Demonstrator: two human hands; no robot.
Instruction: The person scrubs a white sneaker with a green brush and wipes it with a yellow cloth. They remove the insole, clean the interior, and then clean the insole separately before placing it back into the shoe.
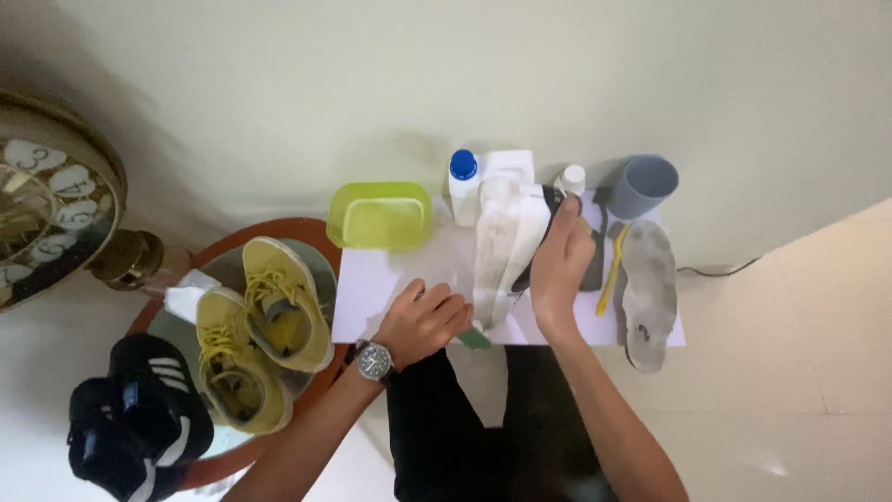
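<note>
White insole [497,251] lies lengthwise on white sheet [372,297], centre | left hand [423,321] curled, pressing insole's near end flat | right hand [560,260] closed around dark brush [548,209] at insole's right edge | grey insole [648,293], yellow toothbrush [613,274] to right | green tub [379,216], bottle [463,186], grey cup [643,184] behind | yellow shoes [255,330] left.

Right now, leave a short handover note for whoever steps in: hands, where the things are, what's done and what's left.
Left hand presses the near end of the white insole onto the white sheet. Right hand has its grip on a dark brush at the insole. Grey insole lies at the right, beside a yellow brush. Yellow shoes sit on the round tray to the left. White insole looks stained, still in hand; the grey one lies untouched.
</note>
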